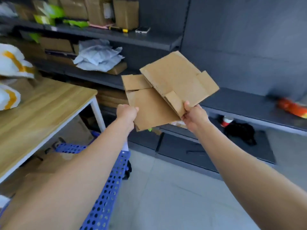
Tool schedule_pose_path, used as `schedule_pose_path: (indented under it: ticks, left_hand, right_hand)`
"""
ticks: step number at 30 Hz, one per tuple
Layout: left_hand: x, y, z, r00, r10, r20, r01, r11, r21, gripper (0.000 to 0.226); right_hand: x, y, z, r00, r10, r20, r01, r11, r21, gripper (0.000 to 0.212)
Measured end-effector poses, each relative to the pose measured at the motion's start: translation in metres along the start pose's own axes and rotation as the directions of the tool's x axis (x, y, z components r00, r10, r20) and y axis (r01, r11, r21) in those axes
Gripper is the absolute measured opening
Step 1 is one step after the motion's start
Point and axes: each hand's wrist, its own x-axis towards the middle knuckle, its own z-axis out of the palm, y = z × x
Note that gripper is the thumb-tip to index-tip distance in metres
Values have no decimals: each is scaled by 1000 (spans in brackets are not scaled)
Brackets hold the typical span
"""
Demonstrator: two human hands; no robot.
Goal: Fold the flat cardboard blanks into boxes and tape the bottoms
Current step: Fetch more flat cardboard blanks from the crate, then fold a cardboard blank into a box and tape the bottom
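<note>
While left grip (pixel 127 112) and right grip (pixel 193 116) clasp blanks (pixel 174 77) | shelving (pixel 149 39) behind | table (pixel 41 110) left

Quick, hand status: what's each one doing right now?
Left hand: closed, gripping the left edge of the cardboard blanks.
Right hand: closed, gripping their lower right corner, thumb on top.
</note>
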Motion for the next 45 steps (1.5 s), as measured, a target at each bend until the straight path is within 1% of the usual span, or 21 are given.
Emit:
schedule_pose_path:
  ticks: [2, 5, 7, 9, 11, 14, 19, 23, 26, 27, 30, 33, 36, 37, 38, 40, 42, 44, 45]
  left_hand:
    - [-6, 14, 52, 993, 12, 118, -14, 1000, 16, 22]
    - [-9, 25, 127, 967, 24, 253, -42, 997, 69, 11]
    - [-7, 27, 178, 946, 10, 325, -45, 994, 100, 17]
    - [-5, 26, 224, 918, -9, 396, -39, 993, 113, 28]
    - [0, 25, 266, 882, -31, 471, -38, 990, 137, 36]
    - [13, 25, 323, 837, -54, 545, -44, 985, 164, 38]
    - [25, 25, 407, 789, -73, 611, -81, 972, 221, 41]
    - [33, 14, 467, 775, -123, 620, -69, 959, 276, 43]
    - [40, 5, 510, 779, -145, 610, -51, 955, 292, 33]
    - [42, 3, 522, 784, -139, 605, -52, 956, 288, 31]
    - [51, -1, 555, 812, -152, 563, -34, 951, 306, 38]
    - [60, -7, 581, 845, -164, 510, -21, 941, 338, 35]
    - [71, -15, 603, 857, -181, 483, -41, 910, 413, 30]
    - [73, -17, 609, 859, -189, 476, -45, 898, 438, 31]
    - [77, -22, 616, 861, -200, 468, -36, 894, 448, 38]
    - [86, -32, 628, 871, -232, 433, -1, 882, 472, 44]
    - [92, -39, 639, 884, -264, 386, 55, 878, 475, 36]
    - [101, -44, 651, 878, -274, 392, 44, 862, 504, 33]
    - [106, -46, 659, 868, -275, 413, 23, 854, 519, 38]
  right_hand:
    - [1, -38, -34, 995, -72, -70, 76, 995, 67, 17]
    - [8, -81, -83, 969, -153, -192, 171, 982, 79, 10]
    - [15, -104, -116, 939, -179, -295, 208, 976, 69, 8]
    - [22, -123, -144, 897, -187, -400, 235, 969, 75, 6]
    - [33, -141, -168, 854, -191, -484, 274, 956, 106, 10]
    - [52, -164, -198, 785, -192, -590, 332, 933, 139, 12]
    - [80, -189, -242, 689, -154, -708, 359, 921, 148, 13]
    - [110, -209, -279, 641, -100, -761, 342, 925, 166, 15]
    - [140, -223, -306, 633, -81, -770, 326, 930, 170, 16]
    - [151, -228, -315, 636, -83, -767, 316, 935, 161, 15]
    - [185, -244, -341, 659, -91, -747, 256, 961, 109, 9]
    - [214, -256, -367, 688, -93, -720, 212, 974, 77, 8]
    - [239, -266, -391, 714, -118, -690, 181, 983, 19, 20]
    - [247, -268, -398, 717, -123, -686, 170, 985, 2, 23]
    - [255, -270, -404, 723, -124, -679, 161, 987, -9, 25]
    - [271, -272, -416, 726, -127, -676, 139, 990, -36, 25]
    - [288, -274, -428, 725, -132, -676, 109, 991, -76, 18]
    - [303, -276, -438, 721, -140, -679, 90, 990, -109, 17]
    - [310, -277, -441, 715, -144, -684, 87, 989, -117, 19]
